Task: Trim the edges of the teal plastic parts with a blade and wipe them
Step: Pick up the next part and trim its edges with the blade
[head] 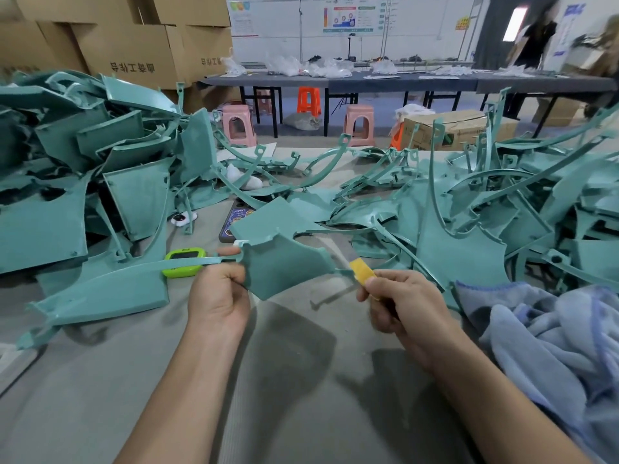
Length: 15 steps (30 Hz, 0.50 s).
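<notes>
Left hand fisted, gripping part above surface; right hand pinches blade at part's right edge.

The yellow blade is mostly hidden inside the right hand.

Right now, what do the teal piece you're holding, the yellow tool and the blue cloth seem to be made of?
Teal part: apparently moulded plastic, smooth with a soft sheen and thin moulded tabs. Yellow tool: probably a plastic handle, matte; its blade is not discernible. Blue cloth: soft fleecy fabric, in limp folds with a stitched hem.
</notes>
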Each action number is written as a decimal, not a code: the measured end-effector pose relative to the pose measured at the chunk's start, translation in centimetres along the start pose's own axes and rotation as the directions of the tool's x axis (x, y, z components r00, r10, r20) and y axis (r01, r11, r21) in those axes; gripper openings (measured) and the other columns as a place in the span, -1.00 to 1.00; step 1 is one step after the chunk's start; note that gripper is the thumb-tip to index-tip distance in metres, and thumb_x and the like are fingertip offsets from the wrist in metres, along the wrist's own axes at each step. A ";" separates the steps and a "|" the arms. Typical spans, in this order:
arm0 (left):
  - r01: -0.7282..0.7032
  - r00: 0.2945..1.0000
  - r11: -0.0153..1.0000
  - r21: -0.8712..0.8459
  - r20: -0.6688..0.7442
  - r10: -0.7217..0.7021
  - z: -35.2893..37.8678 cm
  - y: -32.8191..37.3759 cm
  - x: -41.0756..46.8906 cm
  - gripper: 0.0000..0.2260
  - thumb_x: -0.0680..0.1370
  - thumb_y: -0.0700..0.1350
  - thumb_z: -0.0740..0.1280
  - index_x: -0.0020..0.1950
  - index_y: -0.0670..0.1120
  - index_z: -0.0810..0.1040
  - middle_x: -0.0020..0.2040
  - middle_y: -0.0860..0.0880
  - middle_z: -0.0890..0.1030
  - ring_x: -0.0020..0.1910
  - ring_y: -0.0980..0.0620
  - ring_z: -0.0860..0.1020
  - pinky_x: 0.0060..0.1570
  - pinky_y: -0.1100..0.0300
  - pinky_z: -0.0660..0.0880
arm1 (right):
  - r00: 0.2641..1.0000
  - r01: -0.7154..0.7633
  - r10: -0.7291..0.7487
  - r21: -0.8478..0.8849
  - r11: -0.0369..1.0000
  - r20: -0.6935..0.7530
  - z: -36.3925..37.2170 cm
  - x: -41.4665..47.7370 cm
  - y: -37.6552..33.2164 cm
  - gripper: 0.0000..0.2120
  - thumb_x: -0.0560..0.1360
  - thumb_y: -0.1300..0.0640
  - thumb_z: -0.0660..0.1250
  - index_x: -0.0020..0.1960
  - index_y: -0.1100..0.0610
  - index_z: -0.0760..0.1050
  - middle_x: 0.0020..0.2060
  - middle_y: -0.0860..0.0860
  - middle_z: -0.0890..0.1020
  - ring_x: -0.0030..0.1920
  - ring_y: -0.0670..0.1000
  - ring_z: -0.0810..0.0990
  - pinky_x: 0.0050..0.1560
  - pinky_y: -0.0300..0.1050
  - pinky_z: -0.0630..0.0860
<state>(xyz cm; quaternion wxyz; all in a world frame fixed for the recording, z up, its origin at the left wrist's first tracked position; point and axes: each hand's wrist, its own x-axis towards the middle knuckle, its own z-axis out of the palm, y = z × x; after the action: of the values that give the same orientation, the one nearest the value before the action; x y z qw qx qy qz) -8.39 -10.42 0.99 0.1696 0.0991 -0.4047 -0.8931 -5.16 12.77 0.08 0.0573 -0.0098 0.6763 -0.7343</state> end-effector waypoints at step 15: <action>0.107 0.994 0.983 -0.149 -0.017 -0.111 -0.1 0.4 -0.2 -0.52 0.36 -0.55 -0.11 -0.20 -0.04 0.39 -0.42 0.14 0.58 -0.38 0.19 0.60 -0.23 0.31 0.47 | 0.998 -0.033 0.038 -0.106 0.994 0.047 0.9 -0.3 -0.2 -0.69 0.58 0.28 0.26 -0.32 0.21 0.59 -0.59 0.09 0.34 -0.57 -0.01 0.19 -0.48 -0.19 0.09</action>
<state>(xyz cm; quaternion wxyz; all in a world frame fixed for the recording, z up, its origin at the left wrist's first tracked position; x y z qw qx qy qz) -8.09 -10.60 1.24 0.1324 0.1198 -0.3290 -0.9273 -4.78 11.96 0.37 0.0862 -0.0187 0.7124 -0.6962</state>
